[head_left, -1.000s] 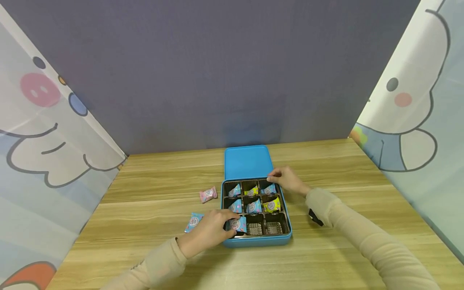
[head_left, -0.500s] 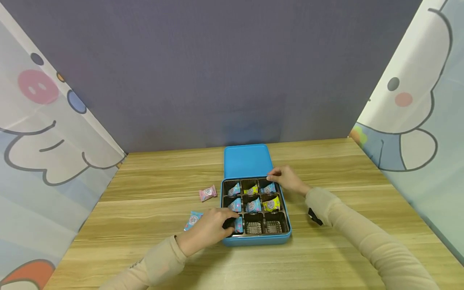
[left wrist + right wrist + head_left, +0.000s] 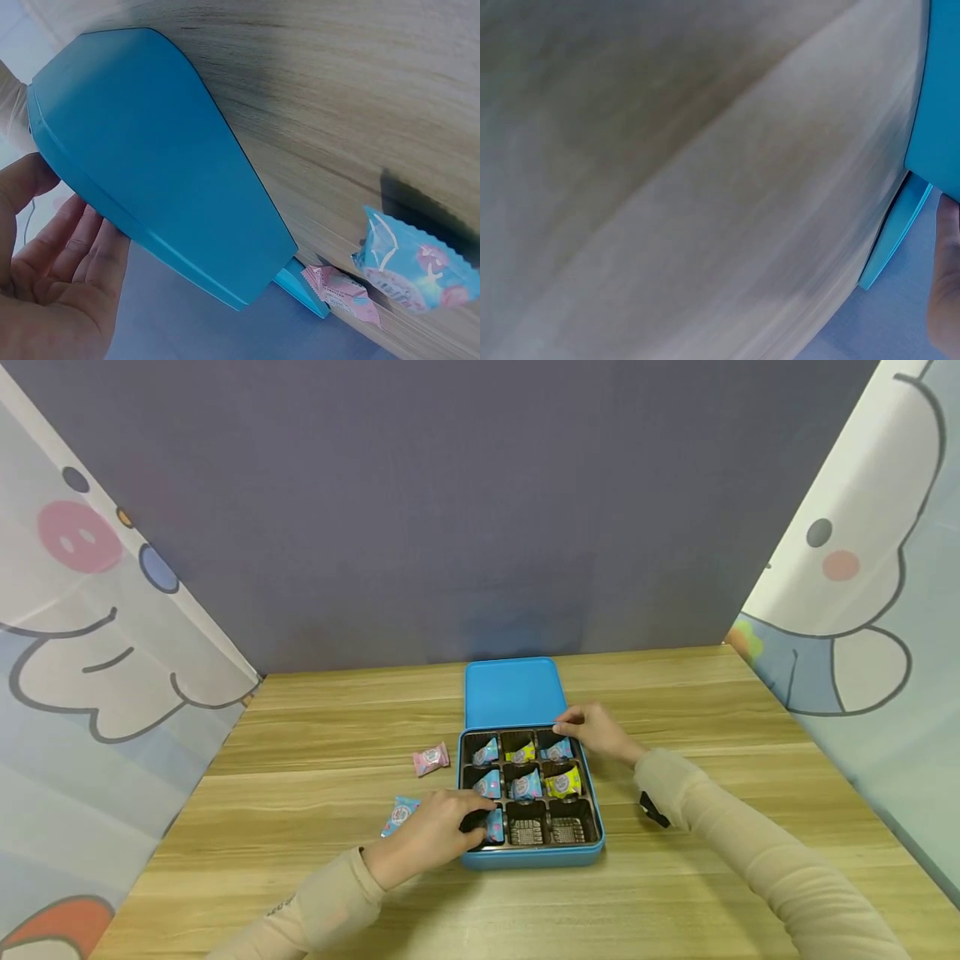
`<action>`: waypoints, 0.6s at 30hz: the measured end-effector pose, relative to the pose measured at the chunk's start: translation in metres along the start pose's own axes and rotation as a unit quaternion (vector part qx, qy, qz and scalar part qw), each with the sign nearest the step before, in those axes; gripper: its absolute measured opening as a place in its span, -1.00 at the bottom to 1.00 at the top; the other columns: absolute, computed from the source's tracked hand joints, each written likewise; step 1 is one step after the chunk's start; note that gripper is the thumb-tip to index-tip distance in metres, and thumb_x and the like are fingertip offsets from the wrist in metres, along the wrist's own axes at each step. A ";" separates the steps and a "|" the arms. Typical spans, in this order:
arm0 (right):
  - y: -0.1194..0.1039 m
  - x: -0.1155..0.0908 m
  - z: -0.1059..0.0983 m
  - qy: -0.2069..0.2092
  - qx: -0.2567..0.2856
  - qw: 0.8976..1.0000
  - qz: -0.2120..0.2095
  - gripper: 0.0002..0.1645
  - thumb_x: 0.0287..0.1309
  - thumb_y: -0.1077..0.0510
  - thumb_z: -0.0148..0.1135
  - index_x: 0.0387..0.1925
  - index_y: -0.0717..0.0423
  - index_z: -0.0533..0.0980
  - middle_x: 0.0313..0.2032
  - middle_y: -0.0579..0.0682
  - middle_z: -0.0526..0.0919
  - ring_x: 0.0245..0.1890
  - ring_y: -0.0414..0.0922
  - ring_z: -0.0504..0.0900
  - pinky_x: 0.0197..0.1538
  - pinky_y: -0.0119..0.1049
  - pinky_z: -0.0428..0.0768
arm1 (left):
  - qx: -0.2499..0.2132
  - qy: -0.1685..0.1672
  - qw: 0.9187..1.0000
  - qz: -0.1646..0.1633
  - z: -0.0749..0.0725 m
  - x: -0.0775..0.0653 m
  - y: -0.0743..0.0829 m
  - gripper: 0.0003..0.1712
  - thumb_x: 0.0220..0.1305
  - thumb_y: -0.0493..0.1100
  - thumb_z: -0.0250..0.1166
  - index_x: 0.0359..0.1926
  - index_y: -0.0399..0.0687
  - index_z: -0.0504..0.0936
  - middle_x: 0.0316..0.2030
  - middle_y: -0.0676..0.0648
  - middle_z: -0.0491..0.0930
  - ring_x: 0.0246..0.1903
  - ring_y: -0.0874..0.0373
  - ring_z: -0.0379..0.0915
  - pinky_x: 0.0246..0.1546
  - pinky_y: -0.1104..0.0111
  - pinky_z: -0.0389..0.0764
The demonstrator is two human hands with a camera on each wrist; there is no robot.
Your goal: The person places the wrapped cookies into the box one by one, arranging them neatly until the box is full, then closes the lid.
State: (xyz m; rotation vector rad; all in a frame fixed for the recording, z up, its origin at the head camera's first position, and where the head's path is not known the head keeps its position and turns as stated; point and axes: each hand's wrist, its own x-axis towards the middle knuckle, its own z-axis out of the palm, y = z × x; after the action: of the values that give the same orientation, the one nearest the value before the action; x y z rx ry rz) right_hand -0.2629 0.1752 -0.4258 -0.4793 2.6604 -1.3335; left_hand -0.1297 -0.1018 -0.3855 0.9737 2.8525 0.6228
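A blue tin box [image 3: 531,858] stands open with a brown divided tray [image 3: 527,811] inside. My left hand [image 3: 438,833] reaches over its left side; thumb and fingers pinch a blue-wrapped candy [image 3: 494,825] low in the front-left compartment. In the left wrist view the fingertips dip behind the tin's rim, and the candy is hidden. At the back right corner my right hand [image 3: 596,731] grips the tin's rim with thumb and fingers. Blue and yellow wrapped candies fill the back and middle rows, among them a yellow candy [image 3: 563,783].
Left of the tin, a pink-wrapped candy [image 3: 431,760] and another blue-wrapped candy [image 3: 401,814] lie on the wooden table [image 3: 315,752]. The blue lid [image 3: 514,692] lies behind the tin. A grey panel [image 3: 480,510] rises at the table's back, with cartoon-printed curtains [image 3: 840,610] at both sides.
The left hand has lowered the blue-wrapped candy into the front-left compartment, and less of the candy shows. My right hand has stayed at the back right corner.
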 end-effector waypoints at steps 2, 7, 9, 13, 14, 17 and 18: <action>0.000 0.000 0.000 -0.001 0.000 1.000 -0.002 -0.75 0.16 0.14 0.20 -0.17 0.18 0.60 -0.20 0.10 0.64 -0.17 0.00 0.58 -0.10 -0.16 0.58 | -0.004 -0.002 1.000 -0.002 0.000 0.000 0.000 -0.62 0.13 -0.17 0.26 0.01 -0.11 0.59 -0.06 -0.10 0.61 -0.06 0.07 0.54 -0.15 0.34 0.61; -0.002 0.000 -0.001 0.002 0.004 1.000 -0.009 -0.77 0.15 0.15 0.20 -0.19 0.18 0.61 -0.23 0.09 0.64 -0.19 -0.02 0.59 -0.11 -0.16 0.58 | -0.022 0.004 1.000 -0.005 -0.002 -0.001 0.000 -0.63 0.15 -0.18 0.26 0.01 -0.13 0.59 -0.05 -0.11 0.60 -0.12 0.10 0.57 -0.17 0.39 0.60; -0.003 -0.001 -0.001 0.003 0.006 1.000 -0.010 -0.77 0.15 0.15 0.20 -0.20 0.19 0.61 -0.24 0.09 0.65 -0.20 -0.02 0.59 -0.12 -0.16 0.58 | -0.028 0.013 1.000 -0.002 -0.004 -0.001 0.000 -0.64 0.14 -0.18 0.27 0.00 -0.14 0.59 -0.06 -0.11 0.61 -0.26 0.18 0.59 -0.24 0.45 0.59; -0.003 -0.001 -0.001 0.000 0.008 1.000 -0.007 -0.75 0.15 0.14 0.20 -0.18 0.19 0.61 -0.22 0.10 0.64 -0.19 -0.01 0.59 -0.11 -0.16 0.58 | -0.040 0.021 0.999 -0.006 -0.007 -0.002 0.000 -0.63 0.13 -0.16 0.30 -0.01 -0.15 0.59 -0.06 -0.11 0.62 -0.76 0.44 0.24 -0.49 0.56 0.49; -0.003 -0.002 -0.001 -0.001 0.008 1.000 -0.006 -0.76 0.15 0.14 0.20 -0.18 0.19 0.61 -0.22 0.10 0.64 -0.18 -0.01 0.59 -0.10 -0.15 0.58 | -0.046 0.023 0.999 -0.008 -0.008 -0.002 -0.001 -0.62 0.13 -0.17 0.30 0.00 -0.15 0.58 -0.06 -0.12 0.61 -0.83 0.46 0.08 -0.56 0.57 0.43; -0.004 -0.003 -0.001 -0.001 0.008 1.000 -0.004 -0.76 0.15 0.13 0.20 -0.19 0.17 0.61 -0.21 0.10 0.65 -0.17 -0.01 0.59 -0.09 -0.15 0.58 | -0.041 0.036 0.998 -0.009 -0.010 -0.003 -0.002 -0.63 0.13 -0.17 0.30 -0.01 -0.14 0.59 -0.06 -0.10 0.62 -0.85 0.46 -0.08 -0.53 0.56 0.46; -0.004 -0.003 -0.001 -0.002 0.008 1.000 -0.003 -0.76 0.15 0.13 0.20 -0.19 0.17 0.61 -0.21 0.10 0.65 -0.17 0.00 0.58 -0.09 -0.15 0.58 | -0.035 0.044 0.998 -0.007 -0.011 -0.003 -0.003 -0.64 0.13 -0.16 0.30 -0.02 -0.13 0.60 -0.07 -0.09 0.62 -0.81 0.48 0.09 -0.46 0.53 0.52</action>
State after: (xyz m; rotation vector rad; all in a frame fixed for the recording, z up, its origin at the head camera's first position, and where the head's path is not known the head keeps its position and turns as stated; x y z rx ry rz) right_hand -0.2592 0.1749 -0.4223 -0.4872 2.6451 -1.3539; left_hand -0.1310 -0.1091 -0.3770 0.9386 2.8871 0.7776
